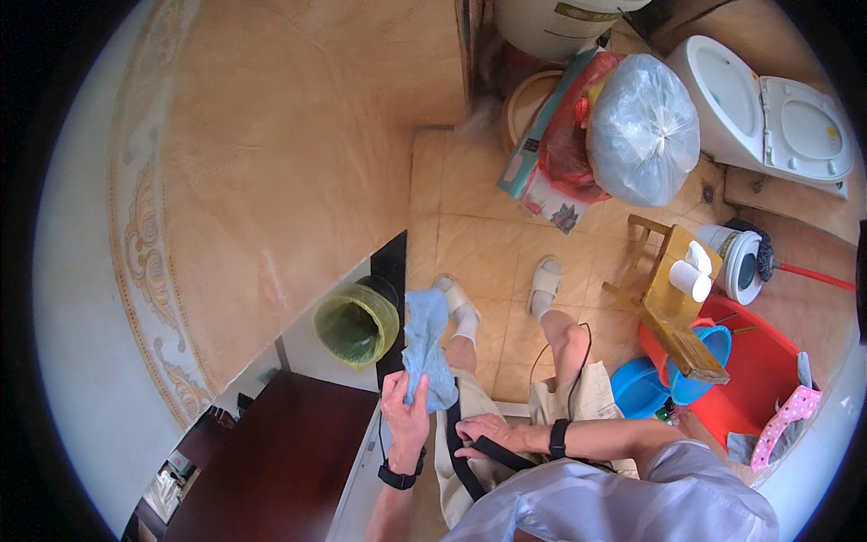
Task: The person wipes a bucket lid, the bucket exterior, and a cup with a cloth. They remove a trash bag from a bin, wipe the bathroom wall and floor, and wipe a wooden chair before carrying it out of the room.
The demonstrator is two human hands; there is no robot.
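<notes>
My left hand [404, 417] pinches a blue-grey cloth [426, 339], which hangs limp over the edge of the doorway. Left of the cloth stands a waste bin lined with a yellow-green bag [386, 312]. At my lap, my right hand [492, 432] has its fingers curled at a black strap [502, 453] lying across my beige shorts [569, 397]; part of the grip is hidden. Both wrists wear black bands.
A dark red cabinet top [280, 452] is at lower left. Ahead on the tiled floor sit a box [524, 167] and a tied clear bag [643, 131]. To the right are a toilet [731, 99], a wooden stool [664, 289], blue basins [637, 388] and a red tub [750, 361].
</notes>
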